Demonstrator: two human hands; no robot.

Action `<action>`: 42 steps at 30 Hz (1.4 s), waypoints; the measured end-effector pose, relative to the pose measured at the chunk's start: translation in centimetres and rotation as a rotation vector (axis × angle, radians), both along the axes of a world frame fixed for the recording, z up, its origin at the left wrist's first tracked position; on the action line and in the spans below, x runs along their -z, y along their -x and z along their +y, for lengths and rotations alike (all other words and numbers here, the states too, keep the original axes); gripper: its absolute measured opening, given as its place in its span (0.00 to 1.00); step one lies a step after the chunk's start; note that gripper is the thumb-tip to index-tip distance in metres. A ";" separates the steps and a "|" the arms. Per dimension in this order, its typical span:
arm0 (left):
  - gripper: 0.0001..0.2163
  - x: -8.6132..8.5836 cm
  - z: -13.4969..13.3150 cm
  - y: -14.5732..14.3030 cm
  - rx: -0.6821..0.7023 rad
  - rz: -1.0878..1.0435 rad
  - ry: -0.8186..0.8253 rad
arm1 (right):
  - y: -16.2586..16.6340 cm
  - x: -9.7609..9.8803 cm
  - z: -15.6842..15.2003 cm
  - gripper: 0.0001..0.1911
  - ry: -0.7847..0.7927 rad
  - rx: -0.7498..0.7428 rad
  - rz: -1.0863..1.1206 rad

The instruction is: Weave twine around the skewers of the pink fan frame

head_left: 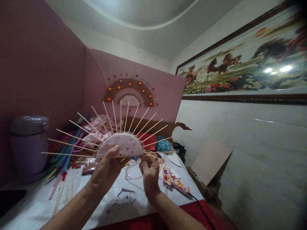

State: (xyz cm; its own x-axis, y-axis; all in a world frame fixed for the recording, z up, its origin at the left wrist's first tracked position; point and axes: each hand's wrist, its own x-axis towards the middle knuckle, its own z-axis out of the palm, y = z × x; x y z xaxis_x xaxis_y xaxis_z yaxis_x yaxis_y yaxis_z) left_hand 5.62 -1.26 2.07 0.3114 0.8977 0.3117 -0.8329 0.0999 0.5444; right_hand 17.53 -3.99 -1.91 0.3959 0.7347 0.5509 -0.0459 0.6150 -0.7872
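A half-round craft piece [124,145] covered in pale pink fabric with red dots is held up in the middle of the view. Thin wooden sticks [121,116] fan out from its curved edge, which has a strip of brown twine along it. My left hand [109,164] grips the flat lower edge, thumb on the front, other fingers behind. At the right corner my right hand [150,169] is closed in a pinch, its fingertips partly hidden. Loose twine [130,172] loops below the piece and runs toward the right hand.
A flowered glue gun [176,182] with a black cord lies at right on the white table [96,204]. Colourful pipe cleaners [63,159], pink fabric [96,127] and a lidded purple container [30,147] are at left. Blue yarn [163,144] sits behind. A finished fan-shaped decoration [129,83] hangs on the pink board.
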 end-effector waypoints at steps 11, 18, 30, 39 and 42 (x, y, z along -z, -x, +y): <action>0.05 0.2 -0.9 -0.3 0.130 0.028 0.098 | 1.0 1.7 -1.3 0.15 0.024 -0.038 -0.145; 0.03 0.2 -0.7 -0.2 0.092 0.040 0.110 | 1.9 1.3 -1.8 0.12 0.042 -0.219 0.060; 0.05 0.0 -0.6 -0.2 0.060 0.001 0.203 | 1.1 1.5 -1.2 0.12 0.080 -0.155 -0.008; 0.08 -0.2 -0.8 -0.1 0.063 -0.007 0.225 | -1.3 0.6 -1.1 0.06 -0.141 0.270 -0.475; 0.07 -0.2 -0.7 -0.1 0.056 0.018 0.229 | -1.9 0.3 -1.0 0.05 -0.220 0.355 -0.564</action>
